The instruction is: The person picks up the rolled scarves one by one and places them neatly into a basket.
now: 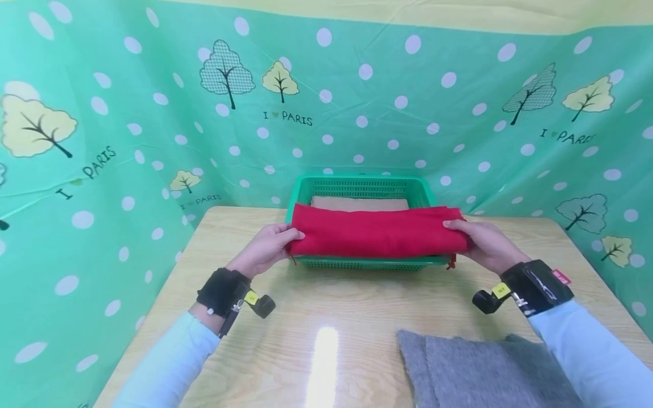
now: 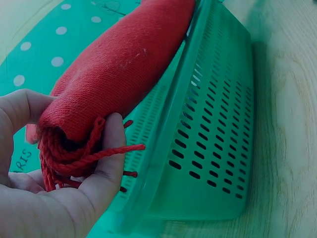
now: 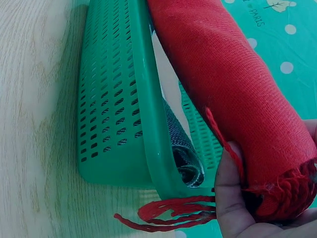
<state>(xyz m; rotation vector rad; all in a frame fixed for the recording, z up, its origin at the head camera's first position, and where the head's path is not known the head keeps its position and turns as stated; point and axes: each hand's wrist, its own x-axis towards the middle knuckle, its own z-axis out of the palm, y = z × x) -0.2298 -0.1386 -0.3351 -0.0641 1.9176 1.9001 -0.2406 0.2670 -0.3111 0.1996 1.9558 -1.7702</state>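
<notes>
A rolled red scarf (image 1: 377, 232) with tassels stretches across the top of a green plastic basket (image 1: 367, 263). My left hand (image 1: 267, 246) grips its left end, thumb on top. In the left wrist view, red tassels (image 2: 64, 158) bunch between the fingers of that hand. The scarf's right end sits in my right hand (image 1: 487, 243), with fringe (image 3: 183, 210) hanging past the thumb in the right wrist view. Inside the basket lie a beige folded cloth (image 1: 357, 204) and a dark rolled textile (image 3: 185, 153), both partly hidden under the scarf.
A grey folded cloth (image 1: 490, 368) lies at the front right of the wooden table (image 1: 265, 351), partly beneath my right forearm. Behind the table and at both sides hangs a green dotted curtain (image 1: 357, 130). The basket stands near the table's back edge.
</notes>
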